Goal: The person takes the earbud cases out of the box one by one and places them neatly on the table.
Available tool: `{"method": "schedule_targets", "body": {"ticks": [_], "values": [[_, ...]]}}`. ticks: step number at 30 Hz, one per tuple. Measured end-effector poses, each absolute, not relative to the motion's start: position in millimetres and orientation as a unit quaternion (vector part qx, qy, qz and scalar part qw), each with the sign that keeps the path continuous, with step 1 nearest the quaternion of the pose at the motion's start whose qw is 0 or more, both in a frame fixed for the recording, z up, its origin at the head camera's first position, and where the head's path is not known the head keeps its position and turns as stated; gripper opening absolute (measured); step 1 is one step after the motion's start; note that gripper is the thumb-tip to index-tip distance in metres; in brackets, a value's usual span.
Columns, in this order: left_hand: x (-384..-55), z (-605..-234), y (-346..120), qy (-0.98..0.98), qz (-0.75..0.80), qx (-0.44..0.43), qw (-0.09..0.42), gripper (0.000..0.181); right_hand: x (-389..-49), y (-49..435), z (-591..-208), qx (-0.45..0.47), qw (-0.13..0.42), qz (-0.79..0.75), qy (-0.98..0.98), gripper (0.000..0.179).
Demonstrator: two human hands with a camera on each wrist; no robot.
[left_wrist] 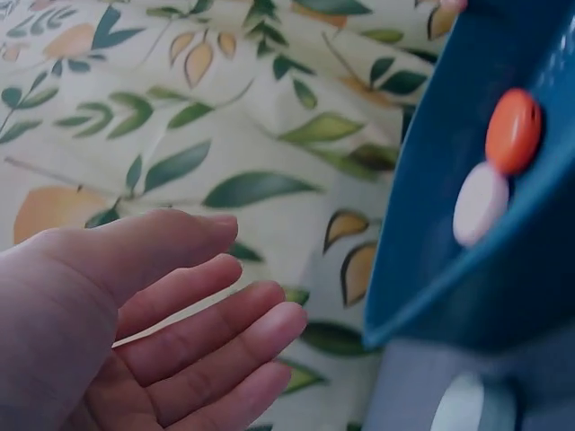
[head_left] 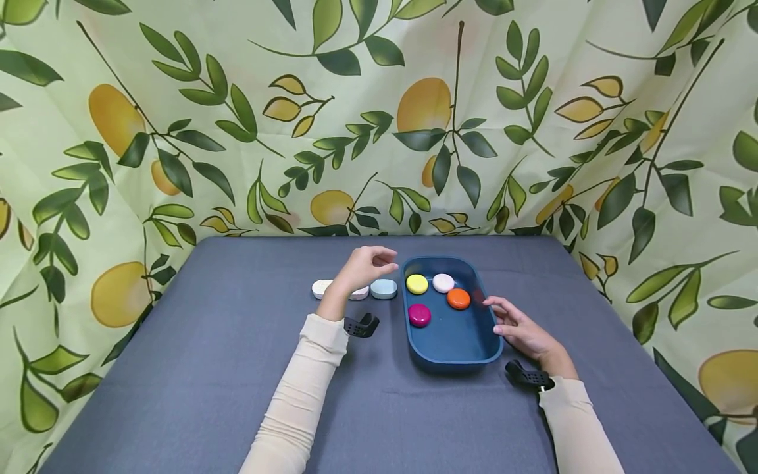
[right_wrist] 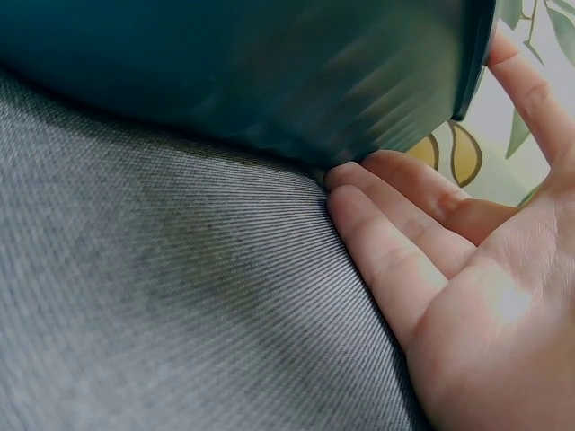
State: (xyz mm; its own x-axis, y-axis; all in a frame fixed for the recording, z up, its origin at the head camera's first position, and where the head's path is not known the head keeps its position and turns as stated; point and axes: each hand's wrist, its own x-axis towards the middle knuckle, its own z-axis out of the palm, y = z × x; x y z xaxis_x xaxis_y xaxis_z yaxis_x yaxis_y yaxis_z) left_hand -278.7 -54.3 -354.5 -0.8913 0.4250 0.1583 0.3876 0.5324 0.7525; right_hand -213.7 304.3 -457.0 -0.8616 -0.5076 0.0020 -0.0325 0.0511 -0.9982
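Leaf-and-fruit printed fabric [head_left: 361, 99] is walling in the far and side edges of a cloth-covered table [head_left: 201, 355], forming a screened-off workspace in an unidentifiable room.

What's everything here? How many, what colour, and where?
Cloth-covered table: 1, grey-blue, foreground
Deep rounded-rectangular tray: 1, dark blue, on the table
Glossy round discs: 4, yellow, pale pink, orange, magenta, inside the tray
Smooth oval pieces: 3, white, pinkish, pale blue, in a row left of the tray
Leaf-print fabric backdrop: 1, cream and green, behind the table
Perforated straps: 2, black, at the wrists
Long sleeves: 2, cream, on both arms
Left hand: 1, bare, raised left of the tray
Right hand: 1, bare, touching the tray's right side
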Motion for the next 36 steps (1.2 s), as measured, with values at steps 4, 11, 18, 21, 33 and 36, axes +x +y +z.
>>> {"method": "schedule_targets", "body": {"ticks": [4,11,18,21,33,36], "values": [[-275.1,-355.1,-30.5,0.868,0.428,0.247,0.046,0.034,-214.4,304.7,-456.9,-0.193,0.181,-0.66,0.703,0.043],[-271.7,-366.3,16.7,0.861,0.446,0.228,0.09,0.031,-215.0,306.3,-459.6,-0.19,0.18,-0.658,0.706,0.043],[-267.4,-378.0,57.1,0.85,0.498,0.094,0.145,0.025,-215.0,307.1,-460.3,-0.191,0.18,-0.654,0.71,0.043],[-268.8,-383.8,71.2,0.841,0.515,0.023,0.166,0.023,-215.0,307.2,-459.9,-0.187,0.18,-0.652,0.712,0.042],[-277.4,-405.4,99.3,0.84,0.507,-0.111,0.155,0.036,-215.0,305.8,-458.5,-0.192,0.176,-0.661,0.704,0.042],[-277.8,-407.8,101.2,0.833,0.518,-0.123,0.152,0.036,-215.3,305.9,-458.1,-0.188,0.176,-0.66,0.706,0.042]]}}
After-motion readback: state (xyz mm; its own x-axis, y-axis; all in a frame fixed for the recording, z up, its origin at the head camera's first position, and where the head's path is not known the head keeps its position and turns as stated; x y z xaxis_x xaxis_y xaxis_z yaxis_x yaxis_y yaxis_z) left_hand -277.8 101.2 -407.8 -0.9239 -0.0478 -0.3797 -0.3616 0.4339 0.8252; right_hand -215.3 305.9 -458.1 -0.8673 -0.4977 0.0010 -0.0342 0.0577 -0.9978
